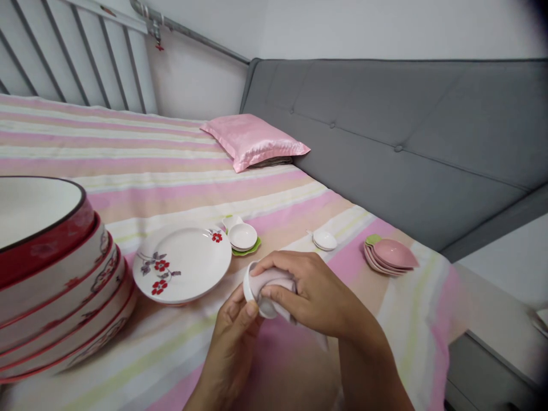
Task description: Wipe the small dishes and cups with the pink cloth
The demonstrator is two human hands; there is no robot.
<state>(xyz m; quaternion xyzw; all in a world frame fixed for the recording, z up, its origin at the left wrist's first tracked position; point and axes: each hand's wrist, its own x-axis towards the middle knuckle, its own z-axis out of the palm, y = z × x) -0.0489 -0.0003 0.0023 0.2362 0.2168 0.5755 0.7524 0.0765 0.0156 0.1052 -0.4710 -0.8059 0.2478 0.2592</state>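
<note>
My left hand (pixel 237 325) is closed on the edge of a small white dish (pixel 248 285), holding it tilted above the bed. A pale pinkish cloth (pixel 274 278) is bunched in my right hand (pixel 314 294), whose fingers press it against the inside of the dish. The cloth and fingers hide much of the dish. Just beyond my hands lie small white dishes (pixel 243 236) stacked on a green leaf-shaped dish (pixel 252 249). Left of them is a white plate (pixel 192 265) with red flowers. Another little white dish stack (pixel 325 240) sits past my right hand.
Large red-and-white bowls (pixel 55 285) stand in a tall stack at the left. Pink leaf-topped dishes (pixel 394 255) are stacked at the right, near the bed's edge. A pink pillow (pixel 257 140) lies against the grey headboard (pixel 385 114). Striped bedding (pixel 171 154) covers the bed.
</note>
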